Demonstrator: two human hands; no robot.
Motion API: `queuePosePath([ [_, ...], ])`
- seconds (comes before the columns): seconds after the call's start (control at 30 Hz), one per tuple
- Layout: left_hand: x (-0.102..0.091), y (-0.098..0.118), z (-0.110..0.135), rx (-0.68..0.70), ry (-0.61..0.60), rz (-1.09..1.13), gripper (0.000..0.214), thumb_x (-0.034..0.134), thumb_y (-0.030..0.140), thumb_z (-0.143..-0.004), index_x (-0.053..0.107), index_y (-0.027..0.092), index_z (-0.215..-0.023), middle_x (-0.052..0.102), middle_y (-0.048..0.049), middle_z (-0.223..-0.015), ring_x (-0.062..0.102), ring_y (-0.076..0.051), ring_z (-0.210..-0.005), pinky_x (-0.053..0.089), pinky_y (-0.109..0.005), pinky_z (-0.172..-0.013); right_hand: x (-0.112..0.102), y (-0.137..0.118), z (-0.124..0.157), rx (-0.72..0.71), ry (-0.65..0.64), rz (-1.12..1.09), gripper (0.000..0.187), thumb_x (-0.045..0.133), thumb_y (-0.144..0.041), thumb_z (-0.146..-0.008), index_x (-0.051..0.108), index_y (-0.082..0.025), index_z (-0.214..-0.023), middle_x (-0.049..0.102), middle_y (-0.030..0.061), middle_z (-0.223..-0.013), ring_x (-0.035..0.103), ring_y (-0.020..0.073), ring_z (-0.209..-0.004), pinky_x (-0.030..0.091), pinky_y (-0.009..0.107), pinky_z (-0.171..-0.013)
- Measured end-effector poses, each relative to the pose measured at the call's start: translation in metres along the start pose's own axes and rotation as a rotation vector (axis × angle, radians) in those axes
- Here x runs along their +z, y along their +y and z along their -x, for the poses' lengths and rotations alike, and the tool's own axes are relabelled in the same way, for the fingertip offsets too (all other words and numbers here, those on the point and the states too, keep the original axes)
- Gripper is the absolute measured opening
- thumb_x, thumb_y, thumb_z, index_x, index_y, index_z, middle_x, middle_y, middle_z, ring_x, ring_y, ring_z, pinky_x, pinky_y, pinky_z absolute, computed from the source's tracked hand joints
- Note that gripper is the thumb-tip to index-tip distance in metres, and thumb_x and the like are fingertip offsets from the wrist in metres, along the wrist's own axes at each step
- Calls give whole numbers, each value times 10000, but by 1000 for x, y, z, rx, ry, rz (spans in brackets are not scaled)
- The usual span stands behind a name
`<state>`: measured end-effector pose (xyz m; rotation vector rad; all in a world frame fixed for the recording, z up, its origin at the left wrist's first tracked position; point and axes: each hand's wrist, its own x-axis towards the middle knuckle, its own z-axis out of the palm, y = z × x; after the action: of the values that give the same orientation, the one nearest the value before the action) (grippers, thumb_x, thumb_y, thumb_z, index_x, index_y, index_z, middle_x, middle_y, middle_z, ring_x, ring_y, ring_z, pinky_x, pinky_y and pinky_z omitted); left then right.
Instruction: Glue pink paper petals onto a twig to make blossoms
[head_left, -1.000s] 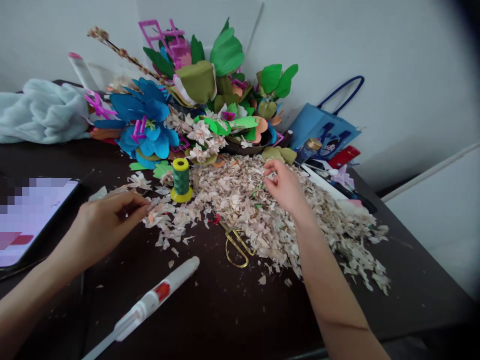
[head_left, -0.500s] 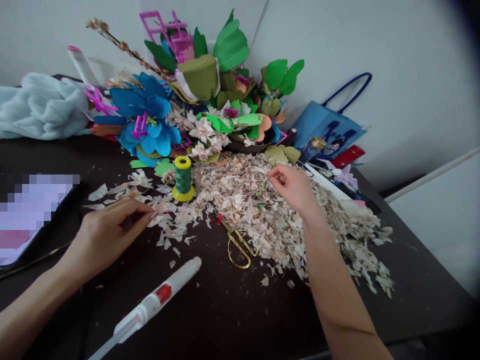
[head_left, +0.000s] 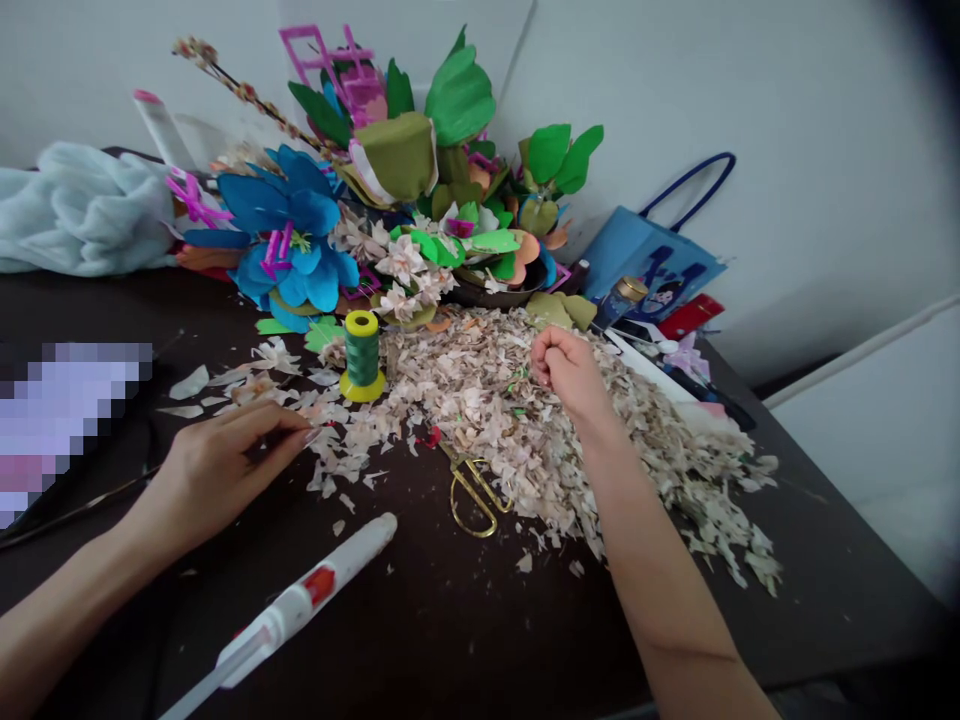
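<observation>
A wide heap of small pale paper petals (head_left: 525, 420) covers the middle of the dark table (head_left: 465, 620). My right hand (head_left: 566, 372) rests on top of the heap with its fingers curled in; what they hold is hidden. At the heap's left edge my left hand (head_left: 225, 465) lies with fingers pressed together in a pinch, fingertips touching loose petals near a thin dark wire (head_left: 75, 508). A green thread spool (head_left: 362, 356) with yellow ends stands between my hands. Gold scissors (head_left: 472, 487) lie half under the petals.
A white glue pen (head_left: 300, 600) lies at the front. Paper flowers in blue, green and pink (head_left: 375, 200) pile up at the back. A light blue cloth (head_left: 82, 215) lies far left, a tablet (head_left: 60, 420) at left, a blue bag (head_left: 652, 255) and small items at right.
My right hand's fingers have curled in from a loose pinch to a closed fist on the heap. My left hand has barely moved.
</observation>
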<state>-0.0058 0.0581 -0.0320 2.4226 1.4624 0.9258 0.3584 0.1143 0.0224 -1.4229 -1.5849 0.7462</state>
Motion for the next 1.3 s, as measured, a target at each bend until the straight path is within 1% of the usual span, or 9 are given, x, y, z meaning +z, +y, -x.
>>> queuePosePath([
  [0.13, -1, 0, -1, 6, 1, -2, 197, 497, 366, -860, 629, 220, -855, 694, -16, -807, 643, -162, -668, 464, -251, -599, 5, 0, -1, 135, -86, -89, 250, 418, -395, -916, 538, -196, -823, 486, -23, -559, 475, 115, -413, 308, 225, -359],
  [0.3, -2, -1, 0, 16, 2, -16, 196, 492, 361, -869, 626, 220, -855, 690, -17, -796, 638, -156, -658, 461, -251, -603, -1, -10, 5, 207, -215, -42, 643, 289, -672, -891, 509, -180, -1241, 694, 152, -1012, 663, 168, -549, 453, 254, -404],
  [0.53, -2, -1, 1, 33, 7, -14, 197, 493, 376, -862, 627, 231, -855, 692, -15, -805, 647, -165, -665, 466, -255, -607, -4, -12, 7, 125, -195, 58, 480, 383, -534, -927, 561, -165, -1177, 677, 157, -1077, 657, 141, -539, 475, 250, -436],
  [0.67, -2, -2, 2, 45, 3, -28, 183, 496, 351, -874, 624, 221, -868, 689, -18, -813, 645, -157, -676, 462, -254, -627, -1, -6, 6, -11, -111, 252, 224, 521, -371, -883, 610, -175, -941, 680, 48, -779, 579, 114, -471, 429, 254, -463],
  [0.77, -2, -2, 2, 42, 1, -27, 178, 498, 350, -876, 622, 221, -882, 691, -16, -832, 645, -153, -680, 463, -250, -625, 1, -4, 5, -122, 86, 539, 298, 587, -443, -839, 594, -186, -688, 572, 3, -551, 540, 143, -495, 399, 274, -504],
  [0.83, -2, -2, 2, 37, 1, -25, 182, 494, 353, -875, 626, 229, -884, 693, -11, -831, 643, -153, -670, 464, -252, -616, 0, -6, 5, -195, 48, 618, 355, 559, -511, -845, 643, -191, -716, 647, 59, -711, 618, 206, -695, 439, 303, -586],
  [0.97, -3, 0, 2, 40, 6, -23, 184, 493, 358, -870, 628, 234, -871, 690, -9, -825, 644, -160, -678, 469, -257, -619, -6, -10, 5, -188, -123, 471, 500, 334, -571, -932, 676, -225, -1043, 650, 97, -1150, 583, 276, -1094, 464, 405, -848],
  [1.17, -4, 1, 2, 50, 6, -41, 182, 495, 350, -883, 623, 220, -888, 687, -17, -843, 640, -154, -683, 456, -253, -616, -13, -15, 9, -83, -88, 197, 541, 293, -585, -940, 648, -204, -1085, 719, 93, -1001, 637, 243, -1024, 433, 438, -953],
  [1.3, -4, 0, 3, 62, 15, -49, 184, 493, 346, -885, 626, 220, -874, 682, -17, -829, 633, -149, -667, 447, -253, -610, -15, -23, 11, -135, -34, 152, 371, 512, -507, -886, 627, -201, -1059, 715, 89, -978, 661, 228, -949, 485, 410, -882],
])
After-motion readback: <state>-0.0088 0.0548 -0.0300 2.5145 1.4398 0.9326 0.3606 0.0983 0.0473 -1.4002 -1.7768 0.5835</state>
